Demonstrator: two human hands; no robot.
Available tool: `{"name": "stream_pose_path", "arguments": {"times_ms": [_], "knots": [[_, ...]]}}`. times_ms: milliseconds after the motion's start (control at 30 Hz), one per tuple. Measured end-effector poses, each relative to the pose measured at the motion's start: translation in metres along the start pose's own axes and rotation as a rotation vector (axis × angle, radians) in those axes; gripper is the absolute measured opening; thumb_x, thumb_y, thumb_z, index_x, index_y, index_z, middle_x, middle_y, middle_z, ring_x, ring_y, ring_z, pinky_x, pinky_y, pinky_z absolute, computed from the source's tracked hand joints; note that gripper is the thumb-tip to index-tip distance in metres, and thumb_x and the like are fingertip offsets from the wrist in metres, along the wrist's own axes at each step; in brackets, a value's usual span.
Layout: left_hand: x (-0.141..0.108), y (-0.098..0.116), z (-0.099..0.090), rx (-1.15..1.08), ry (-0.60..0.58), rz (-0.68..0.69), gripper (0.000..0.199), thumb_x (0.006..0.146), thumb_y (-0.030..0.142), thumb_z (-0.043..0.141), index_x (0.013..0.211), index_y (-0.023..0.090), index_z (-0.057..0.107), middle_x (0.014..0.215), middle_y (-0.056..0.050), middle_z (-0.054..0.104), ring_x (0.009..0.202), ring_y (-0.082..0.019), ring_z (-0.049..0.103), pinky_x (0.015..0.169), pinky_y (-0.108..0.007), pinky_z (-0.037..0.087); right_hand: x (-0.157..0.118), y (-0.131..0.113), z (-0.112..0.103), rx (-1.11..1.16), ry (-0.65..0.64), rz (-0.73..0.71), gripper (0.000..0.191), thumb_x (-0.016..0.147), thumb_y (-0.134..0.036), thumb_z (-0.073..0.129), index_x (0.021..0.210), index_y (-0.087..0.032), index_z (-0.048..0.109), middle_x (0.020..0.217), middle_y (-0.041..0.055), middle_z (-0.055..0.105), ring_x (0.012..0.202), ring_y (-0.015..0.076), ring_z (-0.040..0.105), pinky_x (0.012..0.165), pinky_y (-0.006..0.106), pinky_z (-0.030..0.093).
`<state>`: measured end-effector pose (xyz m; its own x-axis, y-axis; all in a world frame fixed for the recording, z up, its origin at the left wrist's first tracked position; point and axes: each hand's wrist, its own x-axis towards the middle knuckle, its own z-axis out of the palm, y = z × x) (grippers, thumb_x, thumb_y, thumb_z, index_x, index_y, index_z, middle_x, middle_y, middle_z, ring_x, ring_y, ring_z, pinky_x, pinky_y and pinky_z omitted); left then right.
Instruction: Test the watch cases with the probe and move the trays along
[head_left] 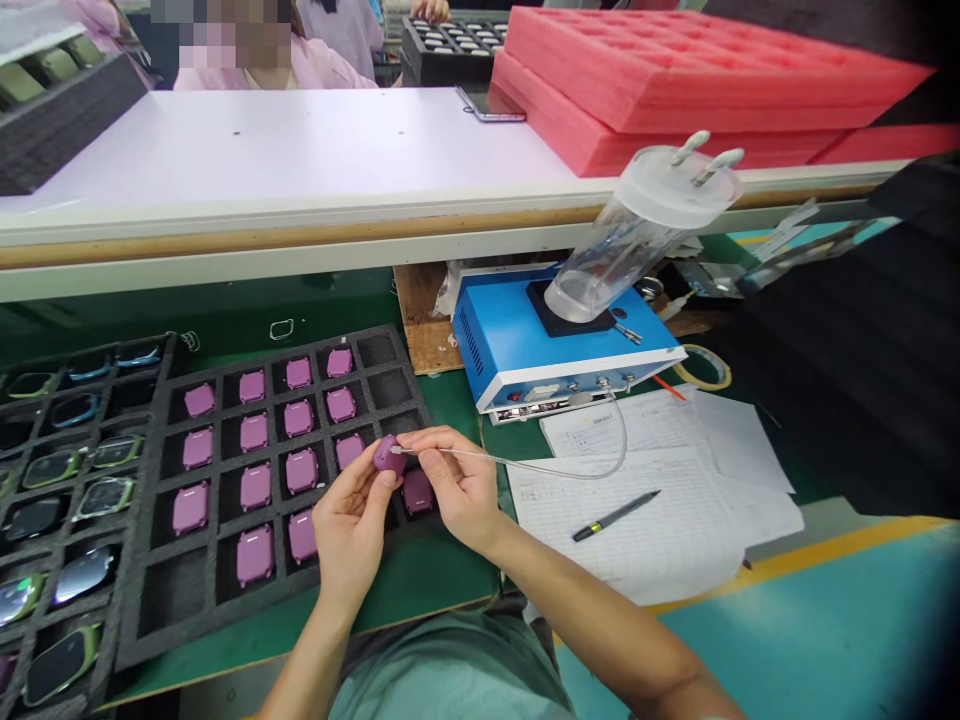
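Note:
My left hand grips a small purple watch case, tilted up on its edge. In my right hand the end of a thin clear tube is pinched, and its tip meets the side of the case. Whether the tip sits inside a hole cannot be made out. That tube runs back to the front of a blue machine. Below and left of my hands lies a dark foam tray, its pockets holding several purple watch cases; my hands partly cover its right side.
A second foam tray of watches adjoins on the left. A clear cylinder stands tilted on the machine. Papers with a pen lie at right. Beyond, a white shelf bears red foam trays and a phone.

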<state>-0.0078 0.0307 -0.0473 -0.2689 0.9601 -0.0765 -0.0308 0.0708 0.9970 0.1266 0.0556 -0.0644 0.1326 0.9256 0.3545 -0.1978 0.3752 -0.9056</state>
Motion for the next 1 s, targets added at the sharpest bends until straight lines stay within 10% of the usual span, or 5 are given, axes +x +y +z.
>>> {"name": "stream_pose_path", "arguments": {"times_ms": [400,567,833,1000], "knots": [[0.007,0.007,0.001,-0.187,0.038,-0.041,0.056,0.078,0.042,0.092,0.127,0.023,0.072,0.081,0.003,0.069,0.08,-0.011,0.071,0.081,-0.026,0.068,-0.009,-0.021,-0.014,-0.002,-0.059,0.194,0.027,0.104,-0.045,0.061,0.118,-0.023,0.071,0.115,0.0088,0.078,0.109,0.0215,0.074,0.099,0.039,0.061],[0.01,0.011,0.0,-0.332,-0.016,-0.146,0.058,0.068,0.034,0.097,0.119,0.021,0.073,0.098,-0.003,0.074,0.091,-0.017,0.076,0.08,-0.025,0.064,-0.027,-0.037,-0.036,0.042,-0.113,0.477,0.036,0.098,-0.052,0.066,0.118,-0.022,0.068,0.106,0.0078,0.075,0.086,0.0175,0.073,0.07,0.03,0.061],[0.012,0.01,-0.001,-0.414,-0.062,-0.158,0.054,0.069,0.025,0.094,0.119,0.022,0.072,0.094,0.001,0.066,0.073,-0.007,0.062,0.065,-0.016,0.053,-0.053,-0.066,-0.069,0.039,-0.463,0.751,0.05,0.095,-0.044,0.067,0.139,-0.023,0.057,0.104,0.0055,0.071,0.073,0.0135,0.065,0.056,0.024,0.052],[0.016,0.006,0.001,-0.462,-0.132,-0.146,0.05,0.069,0.034,0.097,0.109,0.019,0.071,0.081,0.003,0.061,0.058,-0.005,0.052,0.053,-0.016,0.043,-0.053,-0.108,-0.106,-0.267,-1.031,0.763,0.029,0.096,-0.039,0.067,0.112,-0.017,0.076,0.087,0.0062,0.078,0.072,0.0153,0.068,0.066,0.027,0.051]]}}
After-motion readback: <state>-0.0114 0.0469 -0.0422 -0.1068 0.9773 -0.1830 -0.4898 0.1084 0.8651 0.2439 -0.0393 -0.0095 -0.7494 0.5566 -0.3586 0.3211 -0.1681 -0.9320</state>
